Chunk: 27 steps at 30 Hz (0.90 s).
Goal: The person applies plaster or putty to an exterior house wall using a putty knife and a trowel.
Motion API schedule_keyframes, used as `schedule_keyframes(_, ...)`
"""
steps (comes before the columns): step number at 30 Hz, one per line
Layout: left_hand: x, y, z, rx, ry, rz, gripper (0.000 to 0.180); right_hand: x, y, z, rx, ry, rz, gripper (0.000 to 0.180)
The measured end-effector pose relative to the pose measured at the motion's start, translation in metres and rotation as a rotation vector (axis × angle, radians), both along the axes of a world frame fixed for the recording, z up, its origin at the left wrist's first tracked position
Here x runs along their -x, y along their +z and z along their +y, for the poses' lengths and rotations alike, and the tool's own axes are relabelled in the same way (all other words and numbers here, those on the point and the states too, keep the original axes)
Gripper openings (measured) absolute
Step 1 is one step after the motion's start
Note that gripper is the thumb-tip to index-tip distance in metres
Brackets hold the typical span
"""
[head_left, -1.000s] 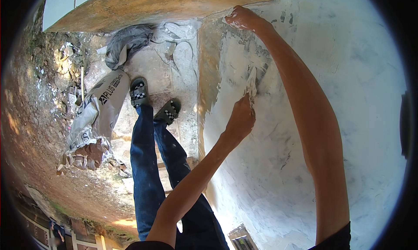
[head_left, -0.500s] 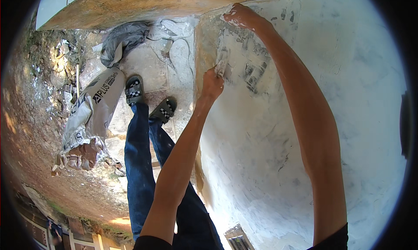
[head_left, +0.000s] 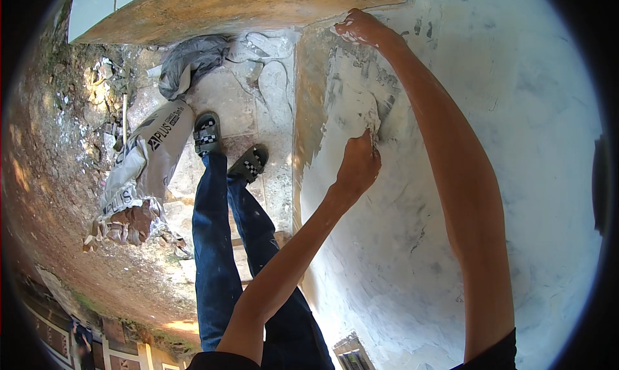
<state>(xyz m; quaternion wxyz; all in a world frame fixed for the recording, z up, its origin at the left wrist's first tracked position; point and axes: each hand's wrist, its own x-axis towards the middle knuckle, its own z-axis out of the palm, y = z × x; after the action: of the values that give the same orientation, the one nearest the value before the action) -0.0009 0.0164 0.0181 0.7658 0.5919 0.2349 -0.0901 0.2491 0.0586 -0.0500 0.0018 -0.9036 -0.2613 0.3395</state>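
White plaster smears the wall (head_left: 516, 112); my left hand (head_left: 358, 165), fist clenched on a scraper (head_left: 373, 120), has dropped lower; my right hand (head_left: 358, 27) stays pressed flat near the wall's top corner.

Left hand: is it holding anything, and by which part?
The left hand grips a small white-smeared scraping tool by its lower end, blade against the plastered wall. The right hand holds nothing, pressing on the wall.
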Motion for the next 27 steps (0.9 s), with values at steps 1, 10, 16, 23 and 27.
schedule_keyframes(1,0.0,0.01,0.002,0.022,-0.045,-0.01,0.03,-0.004,-0.001,-0.002,0.015,0.032,0.01,0.051)
schedule_keyframes(10,0.021,-0.031,0.045,0.058,0.135,0.117,0.034,-0.002,0.008,0.001,-0.031,-0.094,0.076,0.052)
schedule_keyframes(16,-0.011,-0.038,0.005,-0.12,0.143,-0.106,0.03,-0.013,-0.014,-0.012,-0.092,0.284,0.049,0.043)
schedule_keyframes(23,0.02,0.04,-0.019,-0.084,-0.113,-0.093,0.041,-0.003,-0.002,-0.005,-0.072,-0.12,0.098,0.045)
schedule_keyframes(27,0.038,0.042,0.007,0.049,-0.066,-0.181,0.042,0.0,0.014,-0.008,-0.102,-0.16,0.118,0.049)
